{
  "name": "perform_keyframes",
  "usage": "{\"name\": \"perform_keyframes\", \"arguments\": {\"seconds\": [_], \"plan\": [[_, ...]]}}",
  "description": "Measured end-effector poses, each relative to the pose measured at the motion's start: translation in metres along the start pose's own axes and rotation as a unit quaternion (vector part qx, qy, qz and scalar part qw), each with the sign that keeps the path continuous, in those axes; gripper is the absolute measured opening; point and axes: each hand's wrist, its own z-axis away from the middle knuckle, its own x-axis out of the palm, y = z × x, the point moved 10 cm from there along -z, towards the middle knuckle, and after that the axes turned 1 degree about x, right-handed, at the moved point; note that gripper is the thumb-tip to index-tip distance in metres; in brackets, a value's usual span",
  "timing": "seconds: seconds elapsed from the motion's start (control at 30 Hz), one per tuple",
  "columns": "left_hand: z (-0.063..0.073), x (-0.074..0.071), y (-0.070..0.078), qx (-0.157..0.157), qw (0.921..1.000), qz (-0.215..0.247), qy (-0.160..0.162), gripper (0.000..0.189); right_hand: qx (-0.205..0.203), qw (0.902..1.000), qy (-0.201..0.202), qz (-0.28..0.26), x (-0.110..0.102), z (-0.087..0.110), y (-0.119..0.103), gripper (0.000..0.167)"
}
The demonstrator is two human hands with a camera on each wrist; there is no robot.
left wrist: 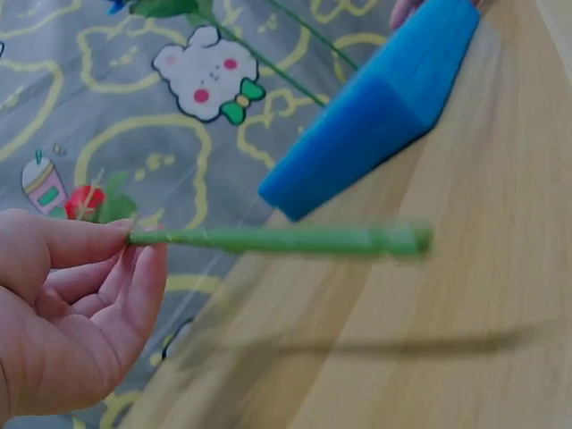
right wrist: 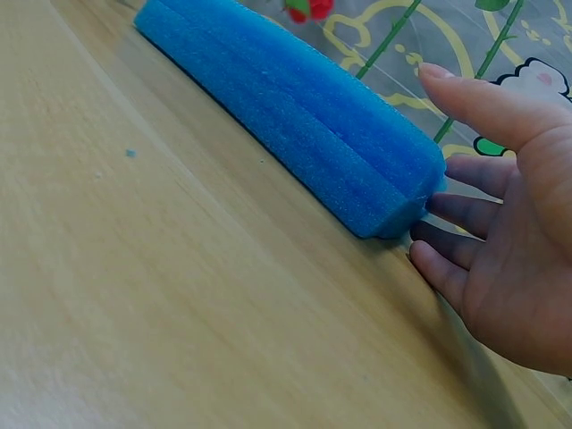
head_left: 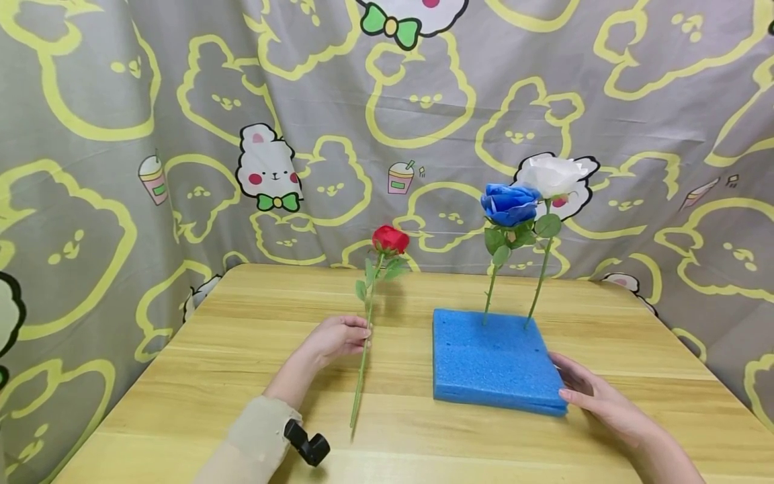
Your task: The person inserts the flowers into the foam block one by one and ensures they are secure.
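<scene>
My left hand (head_left: 338,338) pinches the green stem of a red artificial rose (head_left: 390,240) between thumb and fingertips. In the left wrist view the stem (left wrist: 295,240) juts past the fingers above the tabletop, its shadow below. To the right lies a blue foam block (head_left: 492,363). A blue rose (head_left: 510,205) and a white rose (head_left: 555,176) stand in its far part, stems upright and slightly tilted. My right hand (head_left: 605,403) is at the block's right side, fingertips touching its edge and thumb raised in the right wrist view, fingers mostly straight.
The wooden table (head_left: 230,323) ends at a grey patterned curtain (head_left: 338,107) behind and at both sides. A black camera mount (head_left: 307,444) sits on the left wrist. A small blue crumb (right wrist: 130,153) lies on the table.
</scene>
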Motion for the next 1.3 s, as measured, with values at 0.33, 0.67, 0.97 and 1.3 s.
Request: {"name": "perform_keyframes", "arguments": {"seconds": [0.33,0.67,0.97,1.3], "plan": [[-0.012,0.019,0.030,0.037,0.9986,-0.007,0.037,0.022,-0.004,1.0000,-0.002,-0.002,0.000,0.002,-0.001,0.056],[-0.018,0.036,0.055,0.069,0.9967,-0.013,0.042,0.030,0.017,0.9998,0.004,0.003,-0.001,0.003,0.004,0.057],[-0.022,0.042,0.079,0.118,0.9911,-0.014,0.060,0.030,0.001,1.0000,0.002,0.008,0.001,0.001,-0.001,0.061],[-0.026,0.047,0.107,0.180,0.9795,-0.022,0.087,0.031,-0.027,0.9986,-0.044,-0.011,0.006,0.001,-0.008,0.074]]}}
